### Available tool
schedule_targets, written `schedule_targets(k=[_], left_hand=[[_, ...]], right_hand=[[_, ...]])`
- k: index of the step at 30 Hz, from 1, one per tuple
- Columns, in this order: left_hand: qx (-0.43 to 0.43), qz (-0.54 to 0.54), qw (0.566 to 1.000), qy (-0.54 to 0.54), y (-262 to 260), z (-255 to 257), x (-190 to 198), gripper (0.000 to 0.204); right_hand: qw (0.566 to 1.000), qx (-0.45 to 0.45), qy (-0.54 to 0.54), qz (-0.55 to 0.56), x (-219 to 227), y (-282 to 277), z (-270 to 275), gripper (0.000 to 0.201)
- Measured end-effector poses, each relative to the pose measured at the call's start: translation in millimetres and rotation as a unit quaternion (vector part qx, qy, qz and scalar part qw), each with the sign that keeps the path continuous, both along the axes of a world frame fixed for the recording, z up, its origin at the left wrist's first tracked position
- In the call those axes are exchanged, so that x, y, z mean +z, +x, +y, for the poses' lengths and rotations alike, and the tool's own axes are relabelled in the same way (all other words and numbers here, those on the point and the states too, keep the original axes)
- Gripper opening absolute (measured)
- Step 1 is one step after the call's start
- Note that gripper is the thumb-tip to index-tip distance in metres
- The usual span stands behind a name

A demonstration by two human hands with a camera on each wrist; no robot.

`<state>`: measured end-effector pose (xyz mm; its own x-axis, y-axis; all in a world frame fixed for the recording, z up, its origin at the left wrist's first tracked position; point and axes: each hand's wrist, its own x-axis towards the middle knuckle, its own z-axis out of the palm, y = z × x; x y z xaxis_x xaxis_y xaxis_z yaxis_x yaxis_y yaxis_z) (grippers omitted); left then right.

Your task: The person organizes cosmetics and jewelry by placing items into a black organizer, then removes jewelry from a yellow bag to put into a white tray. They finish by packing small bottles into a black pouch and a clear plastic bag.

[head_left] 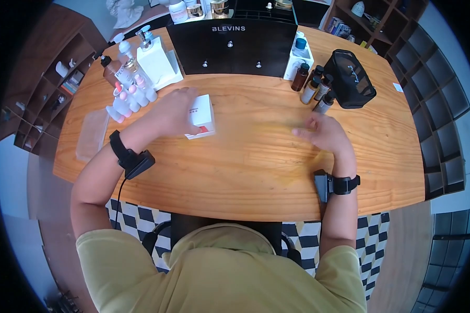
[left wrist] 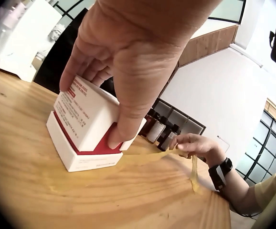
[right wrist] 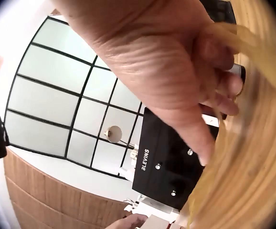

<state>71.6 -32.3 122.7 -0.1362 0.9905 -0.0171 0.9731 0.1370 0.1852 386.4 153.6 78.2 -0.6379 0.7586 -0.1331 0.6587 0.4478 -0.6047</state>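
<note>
My left hand (head_left: 178, 112) grips a white box (head_left: 203, 111) on the table, left of the middle. In the left wrist view the box (left wrist: 88, 114) stands upright with a red band between lid and base; the left thumb presses its near side and the fingers its far side. Right of it, my right hand (head_left: 326, 134) holds a translucent yellow ribbon (left wrist: 194, 175), whose loose end hangs below the fingers. The ribbon (right wrist: 267, 57) looks blurred beside the right hand (right wrist: 166, 76) in the right wrist view, and its other stretch runs along the table towards the box.
A black drawer cabinet (head_left: 230, 49) stands at the back. Pump bottles and small pink-capped bottles (head_left: 122, 106) are at the left, near a clear flat case (head_left: 92, 134). At the back right are brown bottles (head_left: 300, 78) and a black mesh bag (head_left: 352, 78).
</note>
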Motion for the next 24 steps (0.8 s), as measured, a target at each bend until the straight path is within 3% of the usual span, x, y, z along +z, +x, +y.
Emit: schedule_targets(k=[5,8,12,18,21,24], left_hand=[[0.042,-0.015,0.999,-0.003,12.4,17.9,20.3,0.064],[0.008,-0.061,0.998,-0.003,38.2,35.5,34.4,0.066],[-0.059,-0.069,0.995,0.041,72.0,61.5,13.8,0.066],[-0.134,-0.072,0.988,0.018,109.1,93.4,-4.9,0.068],[-0.167,-0.067,0.982,0.063,116.7,93.8,-24.7,0.074],[-0.201,-0.107,0.955,0.188,99.2,80.6,-37.9,0.073]], right_hand=[[0.995,0.088,0.037,-0.025,-9.1,-0.5,2.3,0.037],[0.993,0.11,0.027,-0.018,-16.0,0.3,8.9,0.033],[0.994,0.107,-0.024,0.013,-29.4,1.8,18.5,0.024],[0.993,0.078,-0.083,0.006,-31.2,2.4,23.5,0.027],[0.994,0.085,-0.066,-0.016,-24.1,2.1,21.7,0.028],[0.981,0.096,-0.169,0.007,-18.5,7.4,27.3,0.031]])
